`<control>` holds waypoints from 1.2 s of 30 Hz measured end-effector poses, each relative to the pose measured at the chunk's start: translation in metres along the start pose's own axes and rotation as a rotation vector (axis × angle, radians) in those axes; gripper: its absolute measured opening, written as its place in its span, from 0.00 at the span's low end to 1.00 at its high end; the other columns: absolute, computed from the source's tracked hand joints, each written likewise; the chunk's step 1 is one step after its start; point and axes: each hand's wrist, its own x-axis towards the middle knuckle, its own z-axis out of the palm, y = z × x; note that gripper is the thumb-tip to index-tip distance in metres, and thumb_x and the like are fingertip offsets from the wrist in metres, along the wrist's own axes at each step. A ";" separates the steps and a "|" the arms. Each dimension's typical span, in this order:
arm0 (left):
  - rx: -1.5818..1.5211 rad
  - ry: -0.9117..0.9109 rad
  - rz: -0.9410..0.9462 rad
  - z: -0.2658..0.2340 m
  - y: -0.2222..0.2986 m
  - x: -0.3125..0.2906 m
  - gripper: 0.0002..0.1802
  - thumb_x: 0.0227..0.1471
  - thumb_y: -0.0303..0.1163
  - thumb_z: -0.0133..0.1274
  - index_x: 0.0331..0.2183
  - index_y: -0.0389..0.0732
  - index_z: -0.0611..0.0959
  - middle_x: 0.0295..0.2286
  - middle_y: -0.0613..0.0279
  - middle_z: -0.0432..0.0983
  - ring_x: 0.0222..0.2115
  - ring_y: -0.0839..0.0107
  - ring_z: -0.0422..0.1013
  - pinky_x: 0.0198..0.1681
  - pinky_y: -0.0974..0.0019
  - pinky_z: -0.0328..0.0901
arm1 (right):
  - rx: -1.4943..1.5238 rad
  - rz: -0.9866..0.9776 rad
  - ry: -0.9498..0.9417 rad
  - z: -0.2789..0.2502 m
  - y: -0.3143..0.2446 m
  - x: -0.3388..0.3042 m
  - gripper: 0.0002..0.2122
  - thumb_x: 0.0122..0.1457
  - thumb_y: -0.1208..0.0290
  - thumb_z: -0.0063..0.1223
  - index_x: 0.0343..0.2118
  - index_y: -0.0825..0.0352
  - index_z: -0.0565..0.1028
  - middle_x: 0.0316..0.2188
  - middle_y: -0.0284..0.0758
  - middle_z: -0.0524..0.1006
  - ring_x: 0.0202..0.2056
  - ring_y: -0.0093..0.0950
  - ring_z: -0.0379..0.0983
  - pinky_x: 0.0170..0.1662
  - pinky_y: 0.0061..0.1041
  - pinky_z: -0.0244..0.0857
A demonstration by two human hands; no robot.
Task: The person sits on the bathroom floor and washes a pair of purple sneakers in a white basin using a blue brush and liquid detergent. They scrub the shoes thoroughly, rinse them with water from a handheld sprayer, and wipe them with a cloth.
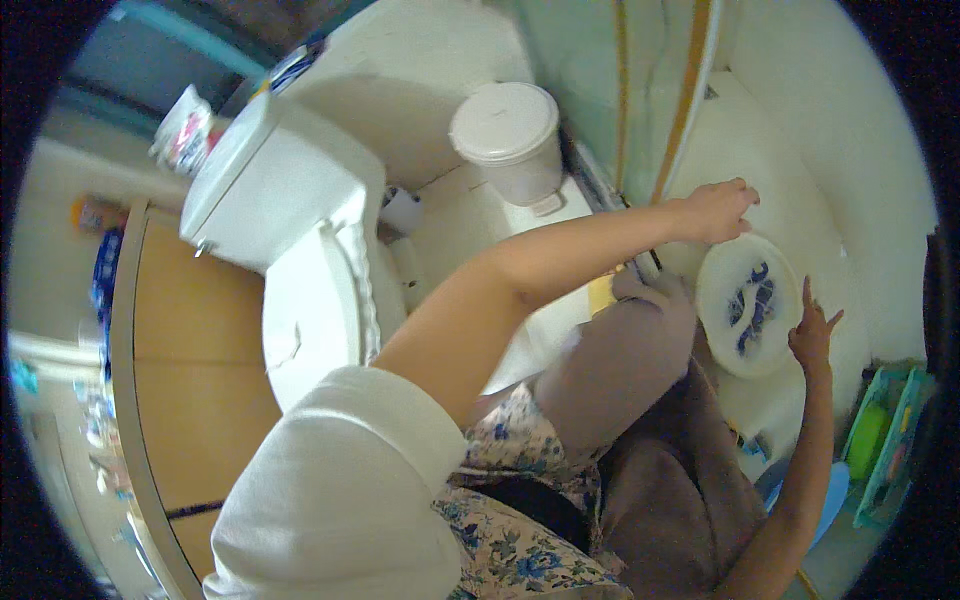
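Bathroom, seen from above. The left hand reaches across the body with its fingers curled over the upper rim of a round white plastic basin; it appears to grip that rim. The right hand stands at the basin's right edge with fingers spread wide and held upright, the palm against or just beside the rim; contact cannot be confirmed. The basin lies tilted on the white floor of the shower area and contains a crumpled dark blue cloth. The person's knee, clad in grey-brown fabric, sits just left of the basin. A white toilet with closed lid stands well to the left. A small white lidded pedal bin stands between the toilet and the shower area.
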 end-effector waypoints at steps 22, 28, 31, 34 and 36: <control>0.596 0.219 -1.294 -0.220 0.013 -0.634 0.13 0.48 0.28 0.46 0.39 0.38 0.75 0.38 0.51 0.68 0.41 0.56 0.65 0.46 0.60 0.60 | 0.499 -0.668 0.511 -0.145 -0.229 -0.044 0.18 0.46 0.72 0.52 0.43 0.66 0.69 0.42 0.43 0.69 0.47 0.39 0.62 0.51 0.31 0.55; 0.493 0.380 -1.251 -0.192 0.020 -0.670 0.12 0.45 0.34 0.51 0.31 0.36 0.77 0.28 0.54 0.74 0.29 0.60 0.71 0.34 0.63 0.65 | 0.576 -0.883 0.420 -0.157 -0.345 -0.109 0.14 0.47 0.70 0.51 0.39 0.67 0.70 0.36 0.42 0.72 0.40 0.39 0.67 0.44 0.33 0.61; 0.395 0.487 -1.508 -0.165 0.056 -0.694 0.12 0.44 0.35 0.52 0.28 0.35 0.77 0.23 0.56 0.75 0.26 0.63 0.72 0.32 0.65 0.65 | 0.602 -0.942 0.380 -0.149 -0.366 -0.120 0.13 0.47 0.71 0.51 0.37 0.67 0.71 0.35 0.41 0.73 0.38 0.39 0.69 0.41 0.33 0.63; -0.266 0.902 -1.791 -0.125 0.093 -0.765 0.10 0.46 0.32 0.50 0.28 0.33 0.75 0.21 0.59 0.74 0.24 0.68 0.70 0.29 0.69 0.65 | 0.669 -1.007 0.368 -0.142 -0.382 -0.115 0.12 0.47 0.72 0.51 0.36 0.67 0.71 0.33 0.41 0.73 0.36 0.39 0.69 0.40 0.33 0.63; -0.912 1.510 -1.741 -0.092 0.102 -0.761 0.07 0.48 0.27 0.46 0.29 0.33 0.74 0.22 0.59 0.72 0.22 0.72 0.69 0.26 0.70 0.66 | 0.703 -1.026 0.396 -0.136 -0.375 -0.099 0.12 0.47 0.72 0.52 0.36 0.67 0.72 0.31 0.42 0.74 0.35 0.39 0.70 0.39 0.32 0.63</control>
